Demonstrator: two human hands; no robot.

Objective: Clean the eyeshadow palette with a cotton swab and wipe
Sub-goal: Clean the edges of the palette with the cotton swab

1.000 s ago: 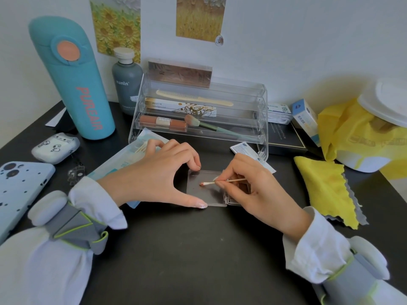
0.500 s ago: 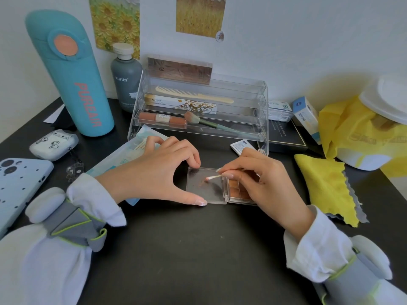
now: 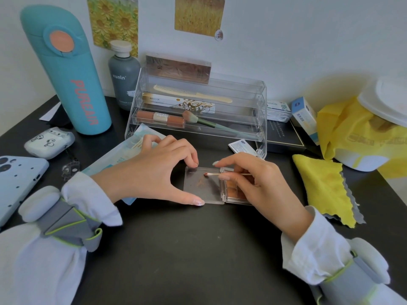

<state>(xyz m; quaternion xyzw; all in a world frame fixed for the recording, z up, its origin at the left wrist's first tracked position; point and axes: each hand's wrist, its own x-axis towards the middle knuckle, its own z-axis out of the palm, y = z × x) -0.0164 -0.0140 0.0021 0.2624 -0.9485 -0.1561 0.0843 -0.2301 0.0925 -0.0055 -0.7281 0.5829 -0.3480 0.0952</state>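
The right hand (image 3: pixel 259 183) covers most of the palette's pans (image 3: pixel 233 190) and the swab's (image 3: pixel 212 174) far end. The phone (image 3: pixel 15 183) and white tub (image 3: pixel 387 102) are cut by the edges. Box (image 3: pixel 305 118) print is too small to read.

table (image 3: pixel 198 249): matt black, smooth | palette lid (image 3: pixel 201 188): clear glossy plastic, smeared brown | organizer (image 3: pixel 261 119): clear glossy plastic | flask (image 3: pixel 72 84): matt teal | cloth (image 3: pixel 323 188): yellow, fuzzy | swab (image 3: pixel 212 174): cotton tip, stained | sleeves (image 3: pixel 308 249): white cloth
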